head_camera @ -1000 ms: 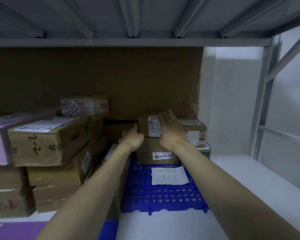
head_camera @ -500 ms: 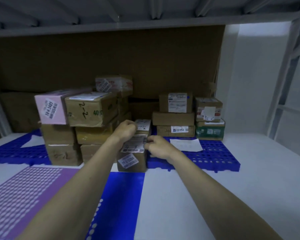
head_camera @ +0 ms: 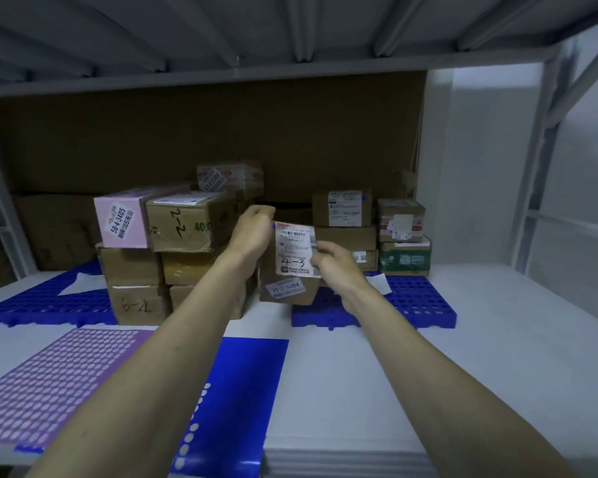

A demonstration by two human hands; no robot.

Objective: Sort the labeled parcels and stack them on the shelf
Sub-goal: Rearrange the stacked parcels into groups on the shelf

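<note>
The left hand [head_camera: 252, 232] curls its fingers around the upper left edge of a small parcel [head_camera: 290, 267], and the right hand [head_camera: 335, 262] pinches the parcel's right edge with bent fingers. Between the hands the parcel is tilted up so its labelled face shows toward the camera; the white label [head_camera: 295, 249] carries a barcode and a handwritten "4-3". A second sticker [head_camera: 284, 288] sits on the brown face below it. Whether the parcel's bottom edge rests on the shelf [head_camera: 497, 322] or is lifted just clear cannot be told.

Just left of the parcel stands a stack of brown boxes [head_camera: 135, 288]; on top of it lie a pink box [head_camera: 125, 220] and a box marked "2-2" [head_camera: 187, 222] side by side. A taller box with a red-and-white label [head_camera: 230, 177] stands behind them. To the right, behind the right hand, three brown boxes [head_camera: 344, 225] are stacked on a blue grid mat [head_camera: 418, 301], with a green box [head_camera: 405, 257] beside them bearing a smaller brown one [head_camera: 400, 220]. A loose white slip [head_camera: 382, 283] lies on that mat. Another blue mat [head_camera: 38, 301] lies at the far left, and a purple perforated sheet [head_camera: 49, 384] and a blue sheet [head_camera: 235, 391] lie near the front edge.
</note>
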